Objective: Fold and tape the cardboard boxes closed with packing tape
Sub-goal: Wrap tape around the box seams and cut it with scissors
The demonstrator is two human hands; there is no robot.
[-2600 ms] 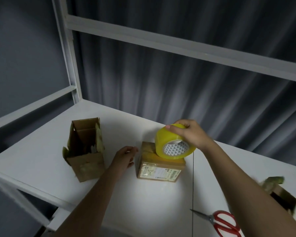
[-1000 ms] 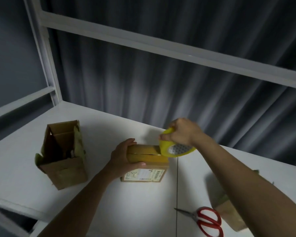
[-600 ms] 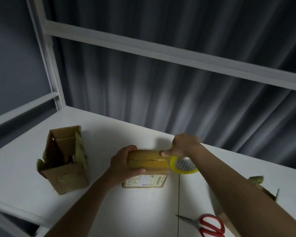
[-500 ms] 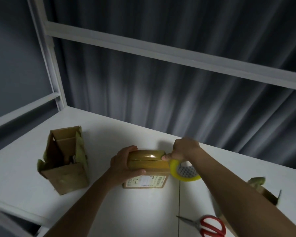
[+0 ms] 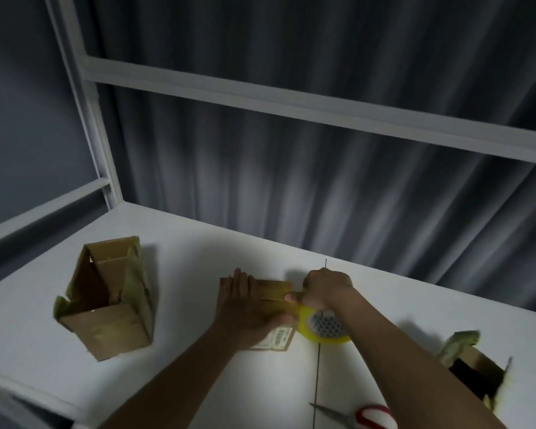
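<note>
Dark pleated curtains hang behind a white framed surface (image 5: 174,360) that fills the lower half of the frame. At lower centre lies the small cardboard box (image 5: 274,292), its flaps folded shut and a printed label on its near side. The left hand (image 5: 245,308) lies flat over the top with straight fingers, pressing the flaps down, thumb along the near edge. The right hand (image 5: 324,289) grips the yellow roll of packing tape (image 5: 321,326) at the box's right end, thumb pinning the tape against the top near the seam.

The box looks light and fairly stiff, so it would likely slide on the smooth white top unless held down; a flat palm over the flaps seems the sensible hold. The tape is thin and sticky, apt to wrinkle or fold on itself if slack, so it is best kept taut from the roll.

At left stands a taller open box (image 5: 106,305) with its flaps up, well apart. Another open box (image 5: 474,373) sits at lower right, partly hidden by the right forearm. Red-handled scissors (image 5: 362,418) lie at the bottom edge, near that arm. Nothing lies between the hands and the seam.
</note>
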